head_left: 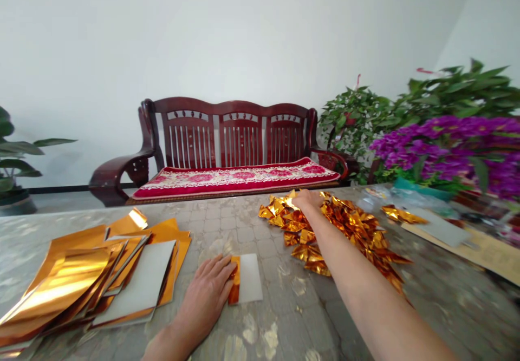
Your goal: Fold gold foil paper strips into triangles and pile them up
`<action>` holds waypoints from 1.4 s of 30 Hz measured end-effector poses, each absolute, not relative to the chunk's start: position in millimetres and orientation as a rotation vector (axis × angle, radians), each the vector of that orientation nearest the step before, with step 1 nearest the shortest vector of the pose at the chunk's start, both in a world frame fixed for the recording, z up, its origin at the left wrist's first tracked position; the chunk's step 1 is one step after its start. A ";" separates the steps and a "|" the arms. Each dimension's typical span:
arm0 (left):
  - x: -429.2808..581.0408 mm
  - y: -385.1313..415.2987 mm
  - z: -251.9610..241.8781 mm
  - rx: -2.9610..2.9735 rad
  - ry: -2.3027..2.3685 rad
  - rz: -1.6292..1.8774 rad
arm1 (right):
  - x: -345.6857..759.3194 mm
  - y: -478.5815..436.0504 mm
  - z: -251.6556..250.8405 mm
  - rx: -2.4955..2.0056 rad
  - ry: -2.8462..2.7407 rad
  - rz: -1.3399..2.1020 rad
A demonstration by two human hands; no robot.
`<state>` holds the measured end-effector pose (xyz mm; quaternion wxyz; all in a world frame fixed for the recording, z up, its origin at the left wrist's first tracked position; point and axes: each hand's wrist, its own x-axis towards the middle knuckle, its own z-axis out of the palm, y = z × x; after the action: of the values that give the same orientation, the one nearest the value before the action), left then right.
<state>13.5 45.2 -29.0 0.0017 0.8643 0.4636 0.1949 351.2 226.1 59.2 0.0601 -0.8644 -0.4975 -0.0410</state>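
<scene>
My left hand point(209, 285) lies flat on the table, its fingertips on the left edge of a small sheet of paper point(251, 278). That sheet shows a gold foil strip along its left side and white on the rest. Stretched far forward, my right hand point(307, 198) is at the back of a heap of folded gold foil paper pieces point(357, 231). Its fingers are mostly hidden, so I cannot see whether they hold a piece. To the left of my left hand lies a loose stack of gold foil sheets point(73, 280), with a white-backed sheet point(140, 280) on top.
The table point(284, 317) has a patterned, glossy cover. At its right are purple flowers point(442, 144), clear plastic bags point(374, 196) and a flat tan piece point(491, 255). Beyond the table stands a dark red wooden bench point(239, 139) with a red patterned cushion point(239, 177).
</scene>
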 end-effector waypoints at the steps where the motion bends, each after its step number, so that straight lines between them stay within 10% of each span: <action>1: 13.4 45.3 -29.5 2.710 1.456 0.615 | 350.4 223.7 60.6 -2.584 -1.548 -0.175; 42: 8.7 48.4 -36.6 2.706 1.436 0.672 | 485.8 114.0 73.5 -2.449 -1.505 -0.087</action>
<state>8.7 48.4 -36.6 0.0029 0.8628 0.4578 0.2144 485.8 114.0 73.5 0.1326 -0.8441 -0.5186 -0.0301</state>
